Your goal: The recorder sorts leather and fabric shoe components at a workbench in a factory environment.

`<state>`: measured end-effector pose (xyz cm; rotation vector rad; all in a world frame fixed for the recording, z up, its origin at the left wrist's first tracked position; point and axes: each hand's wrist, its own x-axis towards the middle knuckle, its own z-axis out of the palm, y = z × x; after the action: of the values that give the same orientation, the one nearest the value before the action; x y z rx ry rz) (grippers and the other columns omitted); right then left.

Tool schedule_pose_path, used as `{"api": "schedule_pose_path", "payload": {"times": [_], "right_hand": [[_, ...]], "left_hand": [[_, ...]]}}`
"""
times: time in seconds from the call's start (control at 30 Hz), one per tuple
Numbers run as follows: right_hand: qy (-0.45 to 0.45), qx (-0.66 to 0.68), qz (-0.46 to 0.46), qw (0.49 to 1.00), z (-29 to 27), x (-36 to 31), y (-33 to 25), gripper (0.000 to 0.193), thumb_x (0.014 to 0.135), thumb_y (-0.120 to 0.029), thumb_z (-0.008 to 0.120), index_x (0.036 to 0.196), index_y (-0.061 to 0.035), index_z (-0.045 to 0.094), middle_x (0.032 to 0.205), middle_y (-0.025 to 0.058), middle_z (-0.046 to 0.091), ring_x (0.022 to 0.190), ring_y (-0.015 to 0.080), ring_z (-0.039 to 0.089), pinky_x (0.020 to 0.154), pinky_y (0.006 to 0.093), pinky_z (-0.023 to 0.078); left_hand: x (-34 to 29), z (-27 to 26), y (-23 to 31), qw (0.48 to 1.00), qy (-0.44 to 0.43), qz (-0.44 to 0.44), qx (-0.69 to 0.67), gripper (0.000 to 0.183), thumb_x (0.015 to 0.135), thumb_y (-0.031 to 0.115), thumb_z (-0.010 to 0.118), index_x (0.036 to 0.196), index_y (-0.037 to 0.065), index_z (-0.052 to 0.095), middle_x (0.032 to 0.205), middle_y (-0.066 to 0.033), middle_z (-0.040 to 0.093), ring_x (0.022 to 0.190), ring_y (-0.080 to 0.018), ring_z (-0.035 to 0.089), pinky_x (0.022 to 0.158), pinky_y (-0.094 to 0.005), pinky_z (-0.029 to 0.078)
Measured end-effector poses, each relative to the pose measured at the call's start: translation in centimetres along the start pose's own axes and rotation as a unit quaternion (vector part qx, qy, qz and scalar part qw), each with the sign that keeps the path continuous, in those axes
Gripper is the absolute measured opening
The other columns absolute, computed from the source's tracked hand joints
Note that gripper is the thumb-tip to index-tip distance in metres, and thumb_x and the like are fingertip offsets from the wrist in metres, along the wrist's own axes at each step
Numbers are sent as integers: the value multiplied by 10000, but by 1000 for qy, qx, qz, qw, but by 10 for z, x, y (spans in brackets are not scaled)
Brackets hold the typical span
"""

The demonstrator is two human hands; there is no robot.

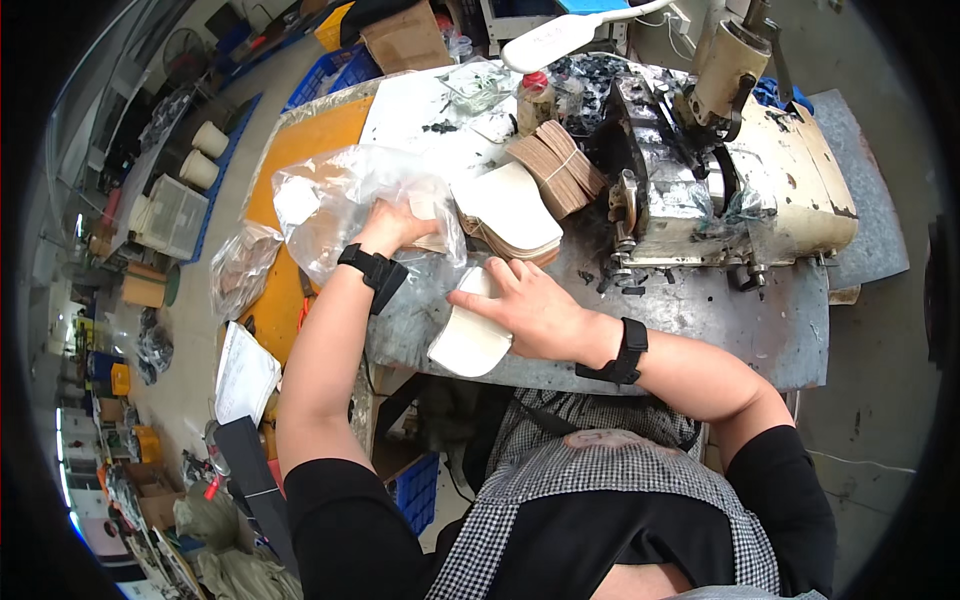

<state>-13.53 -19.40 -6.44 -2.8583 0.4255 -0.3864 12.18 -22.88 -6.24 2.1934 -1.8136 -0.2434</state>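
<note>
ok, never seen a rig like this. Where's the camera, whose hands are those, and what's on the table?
There's no robot: one head-worn fisheye camera looks down at the wearer's bare hands, so straight edges bend.

The left hand reaches into a clear plastic bag; its grip is unclear. The right hand lies on a cream, round-ended piece; I can't tell how firmly it's held.

On the table beyond are a cream-topped stack, a banded brown bundle and, to the right, a worn machine.
</note>
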Motion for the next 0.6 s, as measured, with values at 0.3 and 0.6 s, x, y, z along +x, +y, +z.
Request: {"api": "schedule_pose_path", "payload": {"times": [0.3, 0.6], "right_hand": [[100, 592, 84, 795, -38, 27, -12, 839, 660, -84, 834, 1377, -79, 398, 1253, 80, 514, 1142, 176, 500, 957, 334, 438], [147, 568, 207, 783, 20, 82, 4, 896, 649, -276, 839, 1376, -64, 361, 1059, 187, 572, 977, 293, 589, 869, 345, 484]], "left_hand": [[-37, -34, -4, 675, -207, -85, -703, 377, 815, 225, 713, 1115, 17, 620, 1076, -64, 653, 945, -130, 619, 809, -293, 512], [-120, -114, -24, 918, -110, -79, -372, 323, 784, 48, 658, 1091, -28, 590, 1011, -95, 670, 903, -153, 636, 800, -279, 495]]}}
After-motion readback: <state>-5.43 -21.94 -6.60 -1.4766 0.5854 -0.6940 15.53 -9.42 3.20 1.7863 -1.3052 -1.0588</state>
